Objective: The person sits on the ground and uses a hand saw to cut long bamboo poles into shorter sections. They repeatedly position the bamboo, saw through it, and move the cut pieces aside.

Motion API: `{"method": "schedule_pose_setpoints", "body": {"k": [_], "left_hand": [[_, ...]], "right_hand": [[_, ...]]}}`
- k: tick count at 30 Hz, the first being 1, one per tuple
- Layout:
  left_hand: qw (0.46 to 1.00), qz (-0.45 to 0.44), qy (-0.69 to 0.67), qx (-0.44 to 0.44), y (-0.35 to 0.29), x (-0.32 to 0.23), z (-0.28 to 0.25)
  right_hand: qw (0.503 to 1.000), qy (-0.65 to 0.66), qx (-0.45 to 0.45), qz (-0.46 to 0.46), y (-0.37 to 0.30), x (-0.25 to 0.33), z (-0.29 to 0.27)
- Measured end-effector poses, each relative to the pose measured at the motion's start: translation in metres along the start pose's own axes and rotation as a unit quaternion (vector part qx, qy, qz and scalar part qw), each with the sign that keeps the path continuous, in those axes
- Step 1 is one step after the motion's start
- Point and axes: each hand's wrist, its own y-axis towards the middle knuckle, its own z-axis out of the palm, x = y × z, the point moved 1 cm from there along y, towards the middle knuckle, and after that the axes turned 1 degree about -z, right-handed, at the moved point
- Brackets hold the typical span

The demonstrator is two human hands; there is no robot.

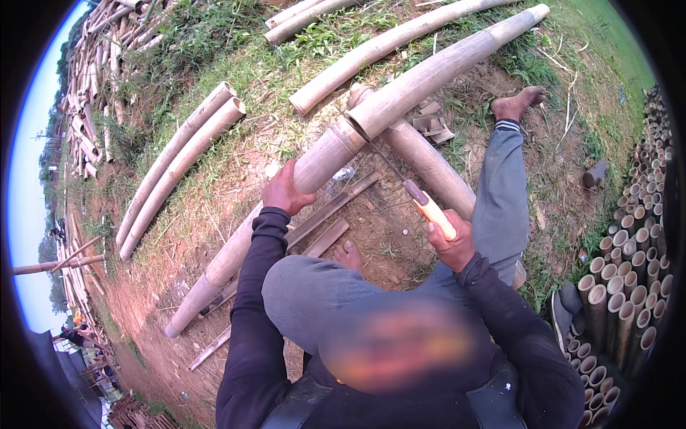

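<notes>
My left hand (287,189) is wrapped over the near length of a thick bamboo pole (325,157), with the thumb along its side. My right hand (455,239) grips a handsaw by its yellow-orange handle (431,213). The thin saw blade (387,161) runs up and left to a gap in the bamboo. Beyond that gap, the far length (436,75) slants to the upper right and shows a hollow end. Whether the two lengths are still joined I cannot tell. Another bamboo pole (432,168) lies crosswise underneath, near my outstretched right leg.
Two bamboo poles (179,168) lie on grass at left, and another pole (386,53) lies beyond. Split bamboo strips (332,207) are beside my bare foot. Bundled bamboo tubes (622,286) stand at right, near a pair of shoes (564,314). A bamboo heap (96,79) rises far left.
</notes>
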Motion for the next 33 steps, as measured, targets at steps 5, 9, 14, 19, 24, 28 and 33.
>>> {"method": "schedule_pose_setpoints", "body": {"k": [5, 9, 14, 19, 24, 28, 33], "left_hand": [[1.0, -0.004, 0.012, 0.0, 0.001, 0.0, 0.004], [1.0, 0.004, 0.011, -0.002, -0.002, -0.001, 0.0], [1.0, 0.002, 0.001, -0.008, -0.002, -0.001, 0.001], [1.0, -0.008, 0.015, 0.005, -0.002, -0.006, -0.002], [1.0, -0.007, 0.015, 0.019, -0.002, -0.007, -0.004], [1.0, -0.011, 0.025, 0.007, -0.002, -0.009, 0.008], [0.999, 0.007, 0.031, 0.027, -0.01, -0.014, 0.016]], "right_hand": [[0.999, -0.031, 0.029, 0.025, 0.04, 0.001, 0.026], [0.997, -0.024, -0.007, -0.068, 0.073, 0.0, 0.051], [0.999, 0.014, 0.002, -0.043, 0.042, 0.017, 0.018], [0.997, -0.019, 0.012, -0.069, 0.079, 0.008, 0.05], [0.997, 0.002, -0.02, -0.071, 0.049, 0.013, 0.032], [0.999, -0.044, 0.019, 0.019, 0.072, 0.023, 0.037], [0.992, -0.096, 0.05, 0.061, 0.088, 0.002, 0.047]]}}
